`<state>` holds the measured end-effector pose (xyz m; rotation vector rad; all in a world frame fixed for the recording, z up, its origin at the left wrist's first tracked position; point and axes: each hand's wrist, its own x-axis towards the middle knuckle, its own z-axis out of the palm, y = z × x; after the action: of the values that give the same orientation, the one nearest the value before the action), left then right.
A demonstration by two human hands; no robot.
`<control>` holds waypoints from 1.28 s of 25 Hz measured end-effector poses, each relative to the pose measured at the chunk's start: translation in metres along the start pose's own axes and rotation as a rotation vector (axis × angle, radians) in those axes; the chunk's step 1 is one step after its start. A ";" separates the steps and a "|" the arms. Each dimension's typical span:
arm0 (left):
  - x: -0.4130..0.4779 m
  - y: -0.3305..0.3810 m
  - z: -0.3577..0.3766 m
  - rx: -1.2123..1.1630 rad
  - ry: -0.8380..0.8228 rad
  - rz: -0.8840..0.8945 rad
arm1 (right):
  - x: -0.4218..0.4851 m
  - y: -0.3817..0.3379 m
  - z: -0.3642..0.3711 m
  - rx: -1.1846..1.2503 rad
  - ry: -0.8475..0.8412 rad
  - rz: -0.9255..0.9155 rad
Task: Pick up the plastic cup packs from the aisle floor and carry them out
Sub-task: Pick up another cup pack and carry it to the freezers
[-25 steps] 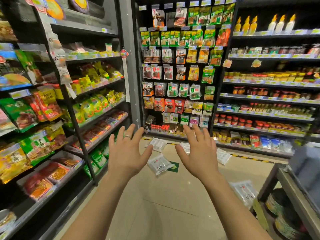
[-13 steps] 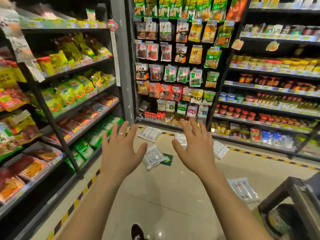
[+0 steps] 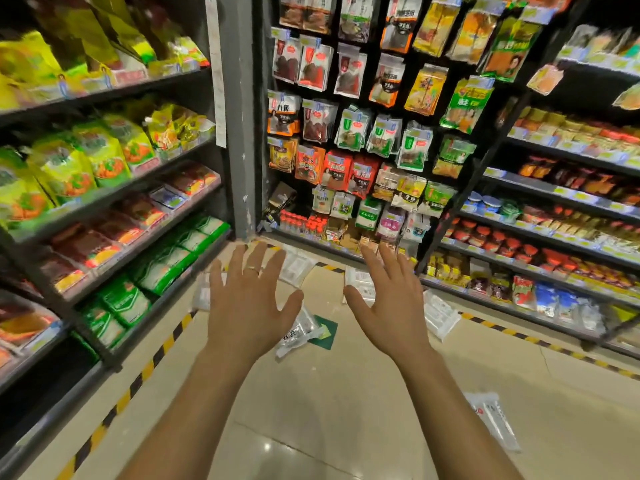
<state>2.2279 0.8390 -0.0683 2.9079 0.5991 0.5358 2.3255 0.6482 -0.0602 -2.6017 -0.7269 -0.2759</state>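
Several clear plastic cup packs lie on the beige aisle floor. One pack (image 3: 298, 332) lies between my hands, on a green floor sticker. Another pack (image 3: 298, 266) lies near the far shelf, one pack (image 3: 438, 315) sits to the right of my right hand, and one pack (image 3: 493, 419) lies nearer at the lower right. My left hand (image 3: 247, 303) and my right hand (image 3: 393, 303) are stretched out above the floor with fingers spread, holding nothing and touching no pack.
Snack shelves (image 3: 104, 202) line the left side, hanging packets (image 3: 346, 133) fill the far rack and jars and bottles fill the right shelves (image 3: 554, 237). Yellow-black tape (image 3: 152, 365) runs along the shelf bases. A grey pillar (image 3: 239, 133) stands in the corner.
The view has moved forward and tilted down, so the shelves and floor packs are nearer and larger. Both hands stay spread and empty in front of me.
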 end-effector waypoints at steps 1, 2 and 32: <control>0.015 -0.004 0.012 -0.014 -0.025 0.000 | 0.018 0.004 0.010 -0.005 -0.009 0.002; 0.026 -0.007 0.022 -0.034 -0.041 -0.009 | 0.033 0.009 0.020 -0.013 -0.009 0.003; 0.339 -0.074 0.689 -0.098 -0.341 -0.784 | 0.442 0.324 0.656 0.156 -0.695 -0.132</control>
<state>2.7439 1.0092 -0.6155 2.3039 1.4711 -0.0345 2.9196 0.8894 -0.6250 -2.4853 -1.0907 0.6574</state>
